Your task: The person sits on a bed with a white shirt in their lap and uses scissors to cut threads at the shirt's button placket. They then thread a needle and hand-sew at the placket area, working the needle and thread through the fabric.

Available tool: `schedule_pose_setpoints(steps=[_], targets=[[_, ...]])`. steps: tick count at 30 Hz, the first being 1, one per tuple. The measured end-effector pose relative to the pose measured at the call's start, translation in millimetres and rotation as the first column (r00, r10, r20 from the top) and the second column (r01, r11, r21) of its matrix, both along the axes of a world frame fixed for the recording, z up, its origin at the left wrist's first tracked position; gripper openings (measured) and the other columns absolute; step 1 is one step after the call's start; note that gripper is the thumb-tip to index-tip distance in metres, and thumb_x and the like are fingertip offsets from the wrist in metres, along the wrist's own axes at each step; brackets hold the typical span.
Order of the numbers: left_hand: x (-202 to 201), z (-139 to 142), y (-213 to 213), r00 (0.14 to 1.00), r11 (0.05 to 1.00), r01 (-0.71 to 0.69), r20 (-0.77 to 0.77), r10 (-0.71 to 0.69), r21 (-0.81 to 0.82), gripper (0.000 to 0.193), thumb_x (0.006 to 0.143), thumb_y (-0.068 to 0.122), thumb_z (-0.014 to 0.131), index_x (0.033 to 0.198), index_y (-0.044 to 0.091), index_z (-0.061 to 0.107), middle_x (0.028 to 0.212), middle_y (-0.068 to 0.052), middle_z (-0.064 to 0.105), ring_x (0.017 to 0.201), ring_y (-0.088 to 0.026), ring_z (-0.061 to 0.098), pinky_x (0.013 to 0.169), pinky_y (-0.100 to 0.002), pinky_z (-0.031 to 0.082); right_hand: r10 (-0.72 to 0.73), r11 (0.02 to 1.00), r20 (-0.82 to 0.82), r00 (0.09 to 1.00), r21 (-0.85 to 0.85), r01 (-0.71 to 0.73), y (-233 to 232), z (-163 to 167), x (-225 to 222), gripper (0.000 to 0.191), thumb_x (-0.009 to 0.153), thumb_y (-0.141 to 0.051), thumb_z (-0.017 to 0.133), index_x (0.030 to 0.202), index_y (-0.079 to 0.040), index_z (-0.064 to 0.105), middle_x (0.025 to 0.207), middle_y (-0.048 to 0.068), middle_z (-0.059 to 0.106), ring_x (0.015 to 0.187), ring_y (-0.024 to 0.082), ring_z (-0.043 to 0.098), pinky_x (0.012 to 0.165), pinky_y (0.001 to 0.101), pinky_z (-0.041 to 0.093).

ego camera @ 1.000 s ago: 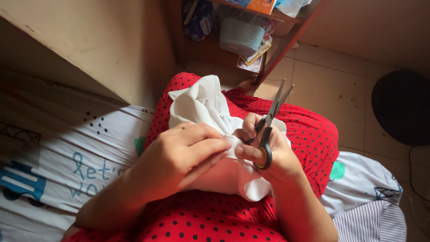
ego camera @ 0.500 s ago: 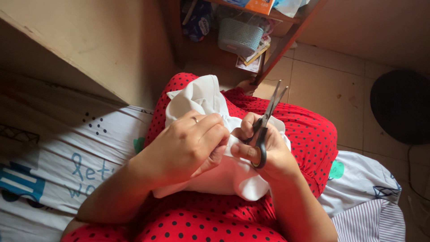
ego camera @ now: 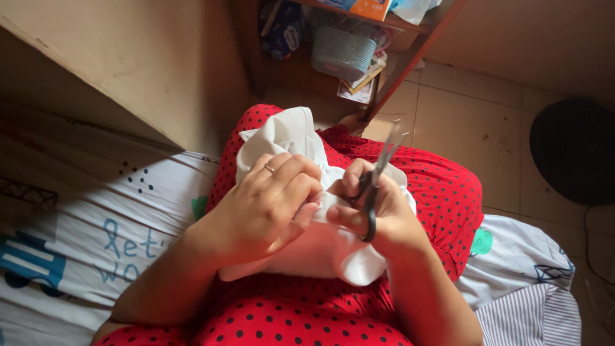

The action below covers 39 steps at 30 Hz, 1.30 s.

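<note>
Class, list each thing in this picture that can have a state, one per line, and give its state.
White cloth: crumpled, bunched on the lap.
Scissors: blades nearly shut, tips pointing up and away.
Left hand: closed, gripping the cloth.
Right hand: closed around the scissors' handles.
Grey basket: upright on the shelf.

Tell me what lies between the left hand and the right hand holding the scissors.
In the head view, a bunched fold of white cloth lies between the left hand and right hand, which grips the scissors.

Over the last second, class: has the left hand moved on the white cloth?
Yes. The left hand has slid up the white cloth toward the wooden shelf, its fingers now curled tighter beside the scissors in the right hand.
</note>
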<state>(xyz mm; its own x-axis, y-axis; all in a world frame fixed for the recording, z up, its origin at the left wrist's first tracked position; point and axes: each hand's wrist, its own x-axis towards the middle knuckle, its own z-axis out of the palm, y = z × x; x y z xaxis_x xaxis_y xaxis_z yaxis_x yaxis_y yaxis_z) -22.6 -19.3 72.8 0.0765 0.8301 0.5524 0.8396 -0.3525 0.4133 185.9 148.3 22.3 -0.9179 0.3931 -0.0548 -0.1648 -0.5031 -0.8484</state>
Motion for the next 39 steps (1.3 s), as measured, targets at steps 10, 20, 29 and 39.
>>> schedule_pose_setpoints(steps=[10, 20, 29, 39], targets=[[-15.3, -0.3, 7.5, 0.989, 0.983, 0.052, 0.144, -0.027, -0.178, 0.016, 0.109, 0.004, 0.073, 0.122, -0.001, 0.064, 0.127, -0.015, 0.067, 0.119, -0.038, 0.070, 0.107, -0.049, 0.056, -0.310, 0.619, -0.093, 0.946, 0.736, 0.275, 2.3, 40.8, 37.5, 0.049, 0.093, -0.016, 0.092, 0.128, -0.004, 0.060, 0.124, 0.012, 0.076, 0.121, 0.025, 0.079, 0.109, 0.0412, 0.064], [4.1, -11.5, 5.7, 0.963, 0.971, -0.223, 0.134, 0.232, -0.083, 0.011, 0.106, -0.004, 0.067, 0.114, 0.002, 0.062, 0.117, -0.017, 0.064, 0.114, -0.041, 0.066, 0.102, -0.051, 0.054, 0.525, 0.836, -0.083, 0.847, -0.138, -0.531, -43.8, -16.7, 59.7, 0.094, 0.107, -0.097, 0.054, 0.124, -0.004, 0.057, 0.083, 0.014, 0.072, 0.066, 0.018, 0.066, 0.058, 0.0273, 0.042], [12.5, -15.4, 3.2, 0.952, 0.958, -0.278, 0.111, 0.284, -0.065, 0.011, 0.106, -0.003, 0.068, 0.113, 0.003, 0.062, 0.113, -0.015, 0.065, 0.106, -0.040, 0.071, 0.093, -0.051, 0.057, 0.585, 0.783, -0.049, 0.809, -0.225, -0.580, -54.9, -25.2, 43.4, 0.097, 0.102, -0.100, 0.050, 0.125, -0.007, 0.056, 0.080, 0.013, 0.069, 0.068, 0.021, 0.068, 0.057, 0.0296, 0.041], [21.0, -33.8, 8.0, 0.917, 0.918, -0.396, 0.064, 0.395, 0.018, 0.014, 0.100, -0.003, 0.070, 0.110, 0.005, 0.064, 0.112, -0.011, 0.068, 0.089, -0.032, 0.075, 0.078, -0.046, 0.060, 0.501, 0.826, -0.024, 0.865, -0.286, -0.486, -68.5, -31.4, 32.4, 0.095, 0.099, -0.102, 0.050, 0.121, -0.009, 0.054, 0.076, 0.015, 0.068, 0.065, 0.024, 0.067, 0.057, 0.0318, 0.041]])
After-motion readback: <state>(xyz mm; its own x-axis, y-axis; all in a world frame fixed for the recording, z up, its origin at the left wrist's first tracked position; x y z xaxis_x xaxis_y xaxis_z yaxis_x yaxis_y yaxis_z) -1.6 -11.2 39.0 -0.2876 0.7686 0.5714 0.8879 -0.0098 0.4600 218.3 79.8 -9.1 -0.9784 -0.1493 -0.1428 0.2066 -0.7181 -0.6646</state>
